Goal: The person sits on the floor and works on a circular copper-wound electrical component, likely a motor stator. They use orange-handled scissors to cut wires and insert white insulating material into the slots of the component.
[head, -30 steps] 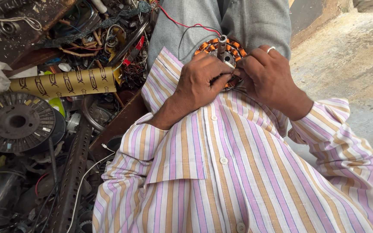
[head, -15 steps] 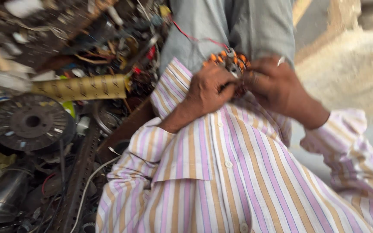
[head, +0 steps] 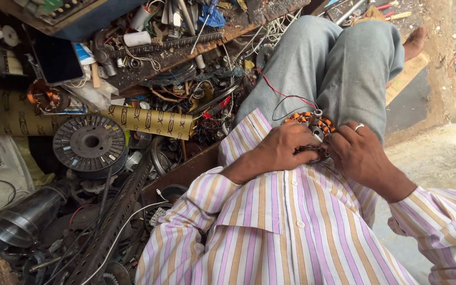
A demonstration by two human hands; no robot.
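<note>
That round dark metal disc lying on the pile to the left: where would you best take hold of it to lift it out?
Probably by its outer rim. The disc lies flat, face up, with a ribbed edge showing all round, so fingers coming from above could pinch opposite sides. The near-left edge looks freest; the patterned yellow roll crowds its right side. The raised hub in the middle seems too shallow to grip well.

Floor (head: pixel 439 158), bare concrete just right of the hands, carrying scrap on their left. Nearest the grip: tangled wires (head: pixel 207 124). Farther left: a patterned yellow roll (head: pixel 149 121) lying flat, a round dark metal disc (head: pixel 89 142) touching it, a perforated metal strip (head: pixel 114 216), and a shiny metal tube (head: pixel 25 216) farthest out.
</note>
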